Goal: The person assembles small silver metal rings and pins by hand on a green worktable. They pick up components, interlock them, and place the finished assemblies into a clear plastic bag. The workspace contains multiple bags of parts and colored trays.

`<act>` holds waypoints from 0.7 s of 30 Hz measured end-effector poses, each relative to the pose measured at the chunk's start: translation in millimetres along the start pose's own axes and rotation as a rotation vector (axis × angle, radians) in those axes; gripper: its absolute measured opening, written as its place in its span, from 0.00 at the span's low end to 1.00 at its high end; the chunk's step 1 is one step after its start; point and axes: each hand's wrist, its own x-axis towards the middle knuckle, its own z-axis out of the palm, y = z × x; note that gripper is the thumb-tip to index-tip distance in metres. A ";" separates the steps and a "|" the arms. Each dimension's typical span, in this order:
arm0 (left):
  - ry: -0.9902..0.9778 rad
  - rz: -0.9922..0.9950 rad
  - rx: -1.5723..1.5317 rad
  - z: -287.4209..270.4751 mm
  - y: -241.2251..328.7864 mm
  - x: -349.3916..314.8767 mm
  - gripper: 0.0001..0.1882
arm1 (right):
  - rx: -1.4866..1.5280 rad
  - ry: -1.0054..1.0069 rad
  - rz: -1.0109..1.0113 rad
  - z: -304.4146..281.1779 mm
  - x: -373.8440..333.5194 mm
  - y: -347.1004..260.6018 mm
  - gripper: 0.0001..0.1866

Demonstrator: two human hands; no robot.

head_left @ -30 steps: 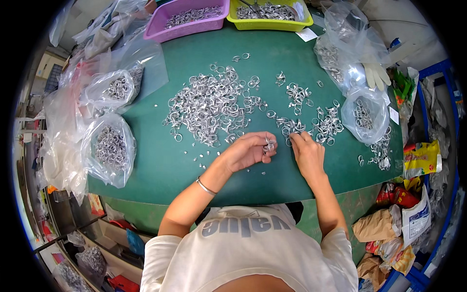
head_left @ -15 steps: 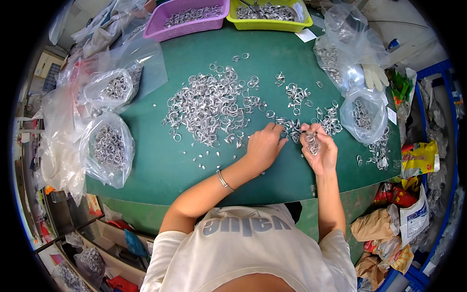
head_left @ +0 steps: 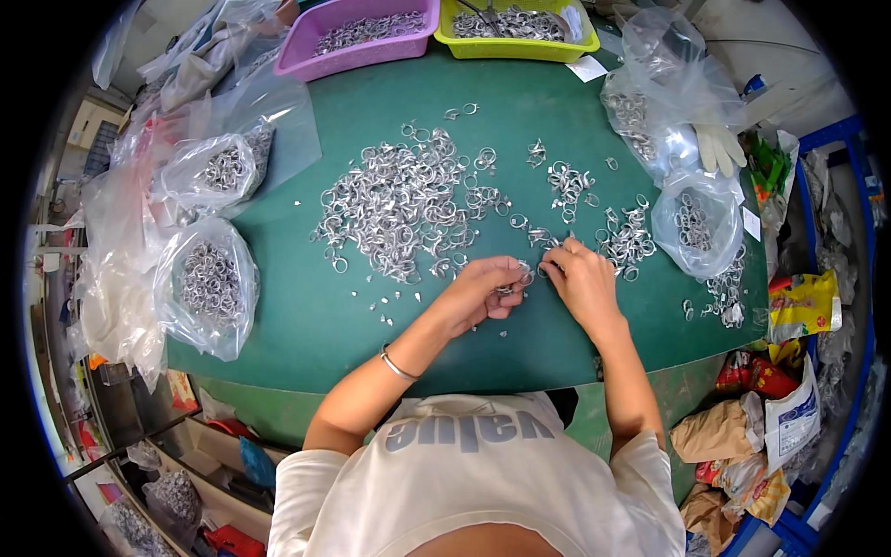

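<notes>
Close to the near side of the green tabletop (head_left: 436,362), held silver rings (head_left: 526,273) in the left hand (head_left: 497,290), with thumb and fingers closed on them. Had the right hand (head_left: 585,283) just beside, fingertips bunched near the rings; could not tell whether gripping one. Judged the rings light, stiff and smooth, liable to slip or tangle; seemed best taken singly by the outer band, between thumb and fingertip. Just beyond the right hand, saw a small cluster (head_left: 541,239); to its right, a looser pile (head_left: 629,239); farther off, another small group (head_left: 568,184). Left of these, found a large heap (head_left: 399,209), with metal bits (head_left: 384,301) scattered on its near side. Toward the left, noted an open clear bag (head_left: 218,342); toward the right, a second clear bag (head_left: 666,218). At the far edge, made out a purple tub (head_left: 371,59) and a yellow-green tub (head_left: 520,48).
</notes>
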 end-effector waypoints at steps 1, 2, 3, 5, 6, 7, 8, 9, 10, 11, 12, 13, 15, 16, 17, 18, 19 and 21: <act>-0.060 -0.008 -0.137 -1.3 0.6 -2.4 0.11 | 0.065 -0.005 0.030 -1.4 0.0 2.9 0.07; -0.100 -0.017 -0.192 -2.2 3.1 -4.5 0.12 | 0.131 -0.010 0.059 -3.6 0.2 6.2 0.07; -0.139 -0.025 -0.247 -2.1 7.0 -6.7 0.13 | 0.196 -0.015 0.089 -5.2 1.6 7.3 0.08; -0.112 -0.032 -0.236 -3.4 7.2 -4.4 0.15 | 0.171 0.111 0.115 -6.4 11.5 3.2 0.09; -0.042 -0.027 -0.168 -7.0 1.9 1.3 0.15 | 0.128 0.109 0.108 -4.0 15.6 3.0 0.09; 0.023 -0.025 -0.098 -6.4 0.2 6.0 0.15 | 0.083 0.111 0.104 -1.9 19.9 3.2 0.09; 0.025 0.042 -0.034 -4.9 -1.5 8.7 0.14 | -0.061 0.073 0.074 0.0 23.7 2.5 0.09; 0.082 0.101 0.079 -2.5 -2.3 11.3 0.13 | -0.101 0.026 0.083 -0.2 26.4 2.0 0.09; 0.142 0.162 0.193 3.8 2.6 11.1 0.11 | -0.139 -0.022 0.088 0.0 29.3 0.9 0.09; 0.202 0.222 0.307 6.7 6.3 11.3 0.10 | -0.177 -0.070 0.094 -0.2 30.9 0.1 0.09; 0.229 0.300 0.434 2.7 5.8 14.6 0.09 | -0.149 -0.061 0.096 -1.3 31.3 0.5 0.08; 0.260 0.380 0.560 -2.2 5.7 18.0 0.08 | -0.121 -0.054 0.094 -2.9 31.9 1.6 0.07; 0.316 0.518 0.782 -7.4 4.5 21.3 0.10 | -0.007 -0.057 0.102 -9.2 32.1 2.6 0.06; 0.338 0.573 0.875 -4.2 6.5 20.2 0.11 | 0.077 -0.070 0.116 -15.4 29.6 1.5 0.05; 0.359 0.627 0.969 -0.8 8.5 19.3 0.13 | 0.161 -0.083 0.130 -20.6 27.1 0.4 0.05; 0.355 0.657 1.013 2.0 10.5 19.5 0.13 | 0.196 -0.064 0.131 -23.7 24.9 -0.3 0.04; 0.349 0.689 1.058 5.2 13.2 20.5 0.13 | 0.256 -0.067 0.136 -27.0 23.3 -1.8 0.04; 0.372 0.719 1.103 14.4 15.9 18.9 0.14 | 0.375 -0.072 0.143 -33.4 19.9 -4.9 0.03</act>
